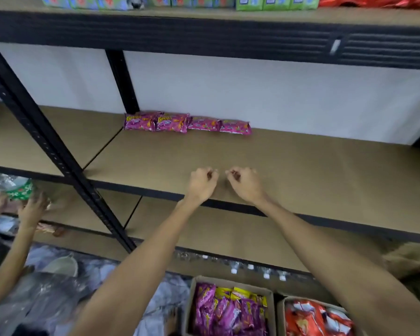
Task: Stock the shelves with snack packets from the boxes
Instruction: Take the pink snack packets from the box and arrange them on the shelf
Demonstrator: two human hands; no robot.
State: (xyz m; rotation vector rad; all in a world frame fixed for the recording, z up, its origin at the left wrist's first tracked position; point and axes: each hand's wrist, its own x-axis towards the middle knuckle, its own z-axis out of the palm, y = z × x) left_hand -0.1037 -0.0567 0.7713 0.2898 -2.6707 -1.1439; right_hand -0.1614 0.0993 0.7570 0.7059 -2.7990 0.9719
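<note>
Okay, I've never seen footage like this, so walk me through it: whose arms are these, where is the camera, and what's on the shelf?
There is no machine here. One camera sits on a person's head and looks forward and down, so the two bare arms are the wearer's own. The left hand and right hand hover side by side over the middle shelf, fingers curled, holding nothing. At the back of that shelf lies a short row of pink packets. Down below are two open boxes: a box of purple packets and a box of red packets. At the far left, another person's hands handle something green.
</note>
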